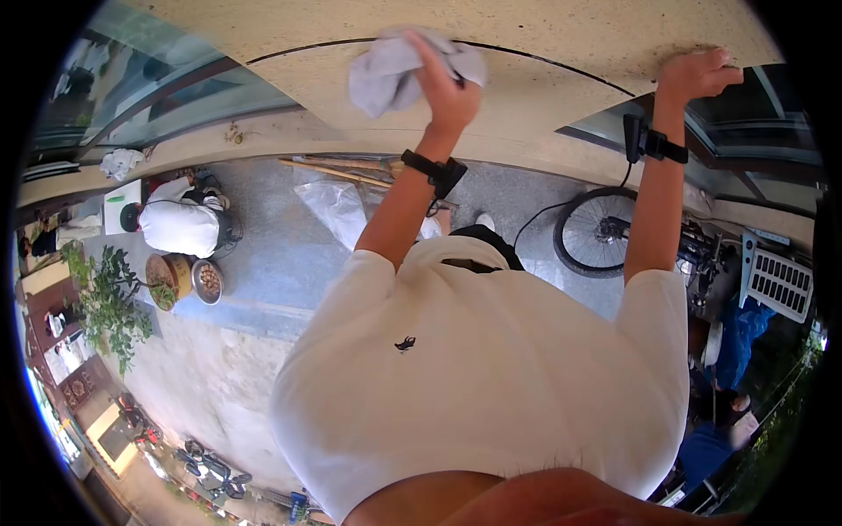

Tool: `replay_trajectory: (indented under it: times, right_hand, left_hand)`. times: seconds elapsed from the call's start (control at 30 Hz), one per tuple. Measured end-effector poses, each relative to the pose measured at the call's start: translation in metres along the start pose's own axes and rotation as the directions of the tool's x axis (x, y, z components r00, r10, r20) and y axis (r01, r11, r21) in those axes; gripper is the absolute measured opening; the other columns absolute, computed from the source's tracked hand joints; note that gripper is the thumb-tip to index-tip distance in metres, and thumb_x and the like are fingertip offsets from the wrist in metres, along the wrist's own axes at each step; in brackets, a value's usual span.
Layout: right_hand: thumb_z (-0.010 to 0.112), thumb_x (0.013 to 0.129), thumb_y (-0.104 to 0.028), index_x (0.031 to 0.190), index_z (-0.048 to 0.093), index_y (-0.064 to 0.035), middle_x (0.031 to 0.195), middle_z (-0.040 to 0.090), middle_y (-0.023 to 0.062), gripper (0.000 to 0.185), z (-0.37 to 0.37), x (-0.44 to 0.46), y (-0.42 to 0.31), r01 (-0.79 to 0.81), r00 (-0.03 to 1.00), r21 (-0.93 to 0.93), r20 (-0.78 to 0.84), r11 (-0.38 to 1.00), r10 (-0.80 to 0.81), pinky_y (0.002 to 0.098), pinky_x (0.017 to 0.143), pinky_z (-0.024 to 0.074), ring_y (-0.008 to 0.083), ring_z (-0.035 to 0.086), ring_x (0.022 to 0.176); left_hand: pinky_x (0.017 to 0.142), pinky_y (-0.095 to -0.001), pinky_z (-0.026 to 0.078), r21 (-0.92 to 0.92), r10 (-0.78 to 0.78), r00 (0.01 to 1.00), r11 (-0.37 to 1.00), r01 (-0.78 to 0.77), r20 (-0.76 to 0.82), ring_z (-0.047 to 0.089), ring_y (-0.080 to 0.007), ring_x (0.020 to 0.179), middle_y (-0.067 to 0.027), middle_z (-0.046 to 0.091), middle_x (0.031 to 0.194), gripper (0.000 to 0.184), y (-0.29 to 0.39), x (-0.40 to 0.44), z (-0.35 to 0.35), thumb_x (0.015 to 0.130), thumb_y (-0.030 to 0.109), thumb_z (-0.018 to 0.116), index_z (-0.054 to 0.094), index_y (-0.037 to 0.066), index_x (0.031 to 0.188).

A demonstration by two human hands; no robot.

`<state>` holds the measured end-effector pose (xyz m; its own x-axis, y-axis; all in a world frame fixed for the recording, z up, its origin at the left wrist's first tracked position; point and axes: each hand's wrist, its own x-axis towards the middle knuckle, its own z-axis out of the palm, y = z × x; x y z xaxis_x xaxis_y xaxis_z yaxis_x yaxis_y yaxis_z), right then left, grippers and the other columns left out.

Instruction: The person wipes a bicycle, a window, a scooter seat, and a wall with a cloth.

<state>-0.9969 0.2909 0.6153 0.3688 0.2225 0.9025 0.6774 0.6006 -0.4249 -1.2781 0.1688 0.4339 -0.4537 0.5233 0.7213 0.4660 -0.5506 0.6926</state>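
My left hand (447, 92) is closed on a light grey cloth (381, 74) and presses it against the beige wall (535, 83). The bunched cloth covers part of a thin dark line (561, 61) that runs along the wall. Over to the right, my right hand (697, 74) is at the wall beside a window corner (737, 105), its fingers curled in. Whether anything is inside those fingers I cannot make out. Each wrist wears a black strap with a small device.
A bicycle wheel (601, 230) and a white plastic crate-like object (779, 282) stand at right. At left a person in white (180, 223) crouches near a metal bowl (208, 282) and a potted plant (114, 294). Wooden poles (338, 171) and a plastic sheet (333, 210) lie below the wall.
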Motion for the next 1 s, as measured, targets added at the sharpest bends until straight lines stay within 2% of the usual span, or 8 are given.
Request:
replay_trajectory:
  times: [0.1,0.17,0.3,0.47,0.63,0.83,0.93,1.0]
  right_hand:
    - [0.039,0.102,-0.044,0.091,0.030,-0.0017,0.084,0.042,0.0112,0.045,-0.001,0.003,-0.004,0.061,0.998,0.069,0.022,0.996,-0.063,0.0352,0.073,0.0379,0.0181,0.038,0.076]
    - [0.039,0.102,-0.047,0.092,0.030,-0.0007,0.086,0.041,0.0122,0.048,-0.002,0.004,-0.005,0.078,0.995,0.084,0.054,0.993,-0.083,0.0353,0.074,0.0373,0.0182,0.037,0.077]
    - [0.038,0.101,-0.054,0.097,0.030,0.0018,0.091,0.041,0.0144,0.057,-0.001,0.009,-0.011,0.143,0.975,0.120,0.153,0.982,-0.161,0.0354,0.077,0.0375,0.0187,0.037,0.081]
    - [0.038,0.101,-0.055,0.101,0.032,0.0035,0.094,0.041,0.0151,0.059,-0.011,0.012,0.024,0.119,0.952,0.037,0.279,0.992,-0.125,0.0358,0.082,0.0393,0.0191,0.039,0.085]
    - [0.036,0.102,-0.053,0.101,0.033,0.0034,0.092,0.042,0.0136,0.056,-0.004,0.001,-0.007,0.193,0.968,0.120,0.139,0.974,-0.209,0.0336,0.081,0.0396,0.0176,0.040,0.083]
    - [0.037,0.104,-0.044,0.102,0.037,0.0032,0.088,0.045,0.0098,0.047,0.000,-0.002,0.006,0.162,0.981,0.155,0.085,0.975,-0.176,0.0327,0.074,0.0395,0.0162,0.042,0.077]
    - [0.037,0.104,-0.042,0.101,0.037,0.0032,0.085,0.045,0.0088,0.045,-0.005,-0.002,0.006,0.150,0.981,0.173,0.094,0.974,-0.168,0.0322,0.073,0.0395,0.0156,0.042,0.075]
    - [0.037,0.104,-0.041,0.101,0.038,0.0036,0.084,0.046,0.0084,0.045,-0.006,-0.003,0.003,0.108,0.988,0.139,0.095,0.984,-0.122,0.0319,0.071,0.0398,0.0155,0.042,0.073]
  left_hand:
    - [0.111,-0.0420,0.030,-0.080,0.197,0.906,0.980,-0.180,0.375,0.044,-0.0434,0.126,-0.0266,0.049,0.136,0.090,0.038,-0.026,0.037,0.076,0.009,0.062,0.019,0.002,0.155]
    - [0.096,-0.0450,0.043,-0.129,0.390,0.629,0.898,-0.420,0.672,0.057,-0.0370,0.101,-0.0193,0.062,0.103,0.086,0.042,-0.034,0.067,0.077,0.013,0.060,0.024,0.010,0.155]
    - [0.083,-0.0421,0.049,-0.025,0.225,0.532,0.934,-0.357,0.816,0.061,-0.0308,0.093,-0.0132,0.065,0.092,0.081,0.025,-0.035,0.072,0.078,0.015,0.060,0.032,0.022,0.153]
    - [0.083,-0.0419,0.049,0.199,0.278,0.755,0.858,-0.473,0.594,0.064,-0.0266,0.086,-0.0051,0.069,0.096,0.067,0.000,-0.006,0.006,0.084,0.021,0.058,0.043,0.023,0.148]
    - [0.102,-0.0482,0.029,0.325,0.211,0.876,0.871,-0.370,0.433,0.052,-0.0335,0.119,-0.0154,0.061,0.127,0.054,-0.011,-0.001,-0.033,0.092,0.024,0.056,0.049,0.011,0.144]
    - [0.106,-0.0539,0.025,0.205,0.143,0.896,0.947,-0.247,0.420,0.045,-0.0401,0.127,-0.0201,0.054,0.135,0.066,0.007,-0.017,0.010,0.089,0.022,0.058,0.037,0.008,0.150]
    - [0.094,-0.0515,0.042,0.177,0.304,0.869,0.902,-0.395,0.391,0.060,-0.0352,0.104,-0.0151,0.066,0.108,0.067,0.034,-0.020,0.043,0.084,0.016,0.056,0.040,0.011,0.149]
    - [0.073,-0.0432,0.053,0.162,0.160,0.647,0.898,-0.408,0.745,0.064,-0.0287,0.091,-0.0103,0.066,0.101,0.058,0.046,-0.026,0.067,0.083,0.018,0.056,0.051,0.013,0.141]
